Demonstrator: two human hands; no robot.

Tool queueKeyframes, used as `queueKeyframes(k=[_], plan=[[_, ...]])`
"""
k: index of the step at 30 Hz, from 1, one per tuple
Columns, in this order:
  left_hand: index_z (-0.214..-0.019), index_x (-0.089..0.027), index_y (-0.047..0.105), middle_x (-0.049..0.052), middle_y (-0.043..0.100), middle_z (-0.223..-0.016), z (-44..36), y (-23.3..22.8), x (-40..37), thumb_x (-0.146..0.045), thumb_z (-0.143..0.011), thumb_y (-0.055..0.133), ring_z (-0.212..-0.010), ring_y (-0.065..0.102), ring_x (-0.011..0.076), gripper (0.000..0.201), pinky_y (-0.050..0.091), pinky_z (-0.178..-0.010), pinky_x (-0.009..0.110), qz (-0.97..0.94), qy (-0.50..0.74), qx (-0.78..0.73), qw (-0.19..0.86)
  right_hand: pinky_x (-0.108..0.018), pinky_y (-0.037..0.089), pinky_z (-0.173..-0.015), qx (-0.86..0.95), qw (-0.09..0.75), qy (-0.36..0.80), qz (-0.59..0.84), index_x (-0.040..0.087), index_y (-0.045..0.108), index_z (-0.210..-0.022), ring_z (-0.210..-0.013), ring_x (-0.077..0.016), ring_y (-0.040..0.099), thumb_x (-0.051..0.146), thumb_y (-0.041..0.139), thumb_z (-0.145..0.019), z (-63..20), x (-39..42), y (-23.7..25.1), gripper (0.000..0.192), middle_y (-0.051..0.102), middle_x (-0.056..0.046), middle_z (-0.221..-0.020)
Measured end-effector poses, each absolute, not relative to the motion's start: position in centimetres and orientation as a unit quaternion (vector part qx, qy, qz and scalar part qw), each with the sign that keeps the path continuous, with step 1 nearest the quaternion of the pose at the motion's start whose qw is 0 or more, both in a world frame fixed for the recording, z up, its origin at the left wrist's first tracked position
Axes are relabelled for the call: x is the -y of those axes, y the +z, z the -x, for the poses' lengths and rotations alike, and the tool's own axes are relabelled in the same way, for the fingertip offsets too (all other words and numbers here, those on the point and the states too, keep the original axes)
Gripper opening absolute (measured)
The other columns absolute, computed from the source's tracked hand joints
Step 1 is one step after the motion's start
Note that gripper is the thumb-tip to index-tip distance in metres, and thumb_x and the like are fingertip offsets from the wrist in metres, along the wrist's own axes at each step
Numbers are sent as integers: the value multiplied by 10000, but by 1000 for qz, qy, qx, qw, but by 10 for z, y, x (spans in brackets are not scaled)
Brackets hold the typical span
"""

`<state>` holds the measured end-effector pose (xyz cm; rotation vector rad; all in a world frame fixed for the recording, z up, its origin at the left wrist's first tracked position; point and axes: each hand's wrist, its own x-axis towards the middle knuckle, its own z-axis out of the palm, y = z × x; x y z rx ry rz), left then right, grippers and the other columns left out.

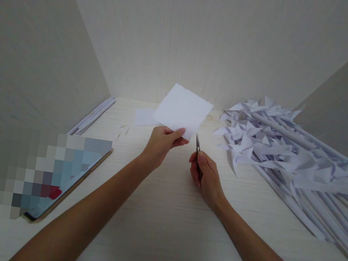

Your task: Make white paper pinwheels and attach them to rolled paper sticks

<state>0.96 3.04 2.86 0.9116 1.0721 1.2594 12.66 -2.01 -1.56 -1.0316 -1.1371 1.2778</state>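
A white sheet of paper (pixel 183 111) is being held up above the pale wood-grain tabletop (pixel 161 216) by the left hand (pixel 162 142), whose thumb and fingers are being pinched shut on the sheet's lower edge while the bare forearm is being stretched forward from the lower left. The sheet is roughly square, flat and smooth, and is being kept tilted with one corner uppermost. Just to its right, small metal scissors (pixel 197 144) are being gripped in the closed right hand (pixel 203 174), with the thin blades being pointed upward, close beside the sheet's lower right corner; whether they are touching it cannot be told. A second white sheet (pixel 145 116) is lying flat behind the left hand. At the right, folded paper pinwheels on rolled paper sticks (pixel 288 156) are being kept in a loose heap. A tablet (pixel 65 175) is lying at the left, with rolled paper sticks (pixel 93 115) against the wall.
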Motion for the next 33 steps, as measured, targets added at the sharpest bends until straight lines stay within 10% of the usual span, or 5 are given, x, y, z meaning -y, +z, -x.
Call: queueKeyframes(k=[33], plan=[[-569, -88, 651, 86, 689, -599, -6, 37, -24, -251, -683, 635, -525, 629, 122, 200, 484, -548, 222, -498, 431, -500, 563, -187, 168, -309, 509, 514, 537, 433, 176, 473, -673, -316, -43, 247, 496, 413, -787, -127, 19, -18, 344, 339, 96, -394]])
